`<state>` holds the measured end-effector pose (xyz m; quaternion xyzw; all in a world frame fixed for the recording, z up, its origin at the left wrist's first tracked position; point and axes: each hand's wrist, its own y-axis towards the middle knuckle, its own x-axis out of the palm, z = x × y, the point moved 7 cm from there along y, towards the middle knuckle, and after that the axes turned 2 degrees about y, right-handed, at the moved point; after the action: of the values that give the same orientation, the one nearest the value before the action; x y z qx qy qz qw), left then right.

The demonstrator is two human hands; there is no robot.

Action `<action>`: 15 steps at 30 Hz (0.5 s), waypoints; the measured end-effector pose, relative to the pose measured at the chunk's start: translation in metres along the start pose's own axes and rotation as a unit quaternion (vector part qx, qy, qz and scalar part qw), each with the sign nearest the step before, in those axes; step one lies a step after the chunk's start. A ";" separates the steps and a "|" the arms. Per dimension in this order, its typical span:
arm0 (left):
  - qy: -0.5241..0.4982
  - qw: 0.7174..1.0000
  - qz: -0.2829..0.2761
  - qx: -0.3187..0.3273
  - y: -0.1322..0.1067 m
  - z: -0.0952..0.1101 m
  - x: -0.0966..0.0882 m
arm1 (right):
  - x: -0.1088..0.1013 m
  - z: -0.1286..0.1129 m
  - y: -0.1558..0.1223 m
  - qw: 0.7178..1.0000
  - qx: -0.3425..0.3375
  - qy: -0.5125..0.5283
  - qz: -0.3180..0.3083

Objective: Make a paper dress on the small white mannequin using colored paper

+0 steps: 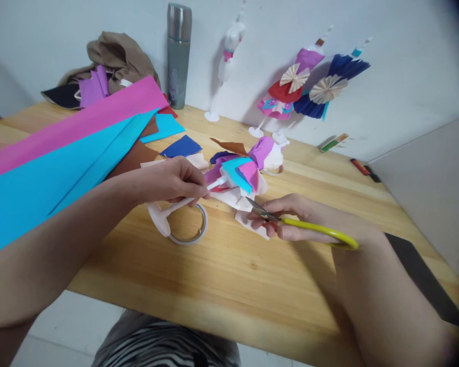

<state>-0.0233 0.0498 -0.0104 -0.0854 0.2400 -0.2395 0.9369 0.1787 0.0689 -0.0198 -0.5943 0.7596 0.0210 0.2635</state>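
My left hand [172, 179] is closed round the white stand rod of a small mannequin doll [248, 171] that lies tilted over the wooden table [229, 265], dressed in pink, cyan and purple paper. Its round white base [157, 218] points toward me. My right hand [306, 219] grips yellow-handled scissors [290, 223], their blades at the white paper hem of the dress. A roll of clear tape [189, 224] lies under the doll's stand.
Long pink [80, 122] and cyan paper sheets [42, 183] cover the left of the table, with blue and brown scraps beside them. A steel flask [178, 56], brown cloth [118, 56] and three dressed mannequins [290, 86] stand by the wall. Pens lie at the right.
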 end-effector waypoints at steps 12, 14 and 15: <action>-0.062 0.997 0.036 -0.012 0.002 -0.003 -0.001 | 0.004 0.005 -0.004 0.992 0.076 0.104 0.000; -0.055 0.998 0.028 -0.003 0.002 0.000 0.000 | 0.005 0.000 -0.002 0.992 0.065 0.106 -0.005; -0.048 0.998 0.026 0.003 0.001 0.001 0.001 | 0.005 -0.001 -0.002 0.993 0.061 0.105 -0.008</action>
<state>-0.0217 0.0508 -0.0101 -0.0876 0.1958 -0.2113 0.9536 0.1790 0.0635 -0.0208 -0.5825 0.7778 -0.0900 0.2182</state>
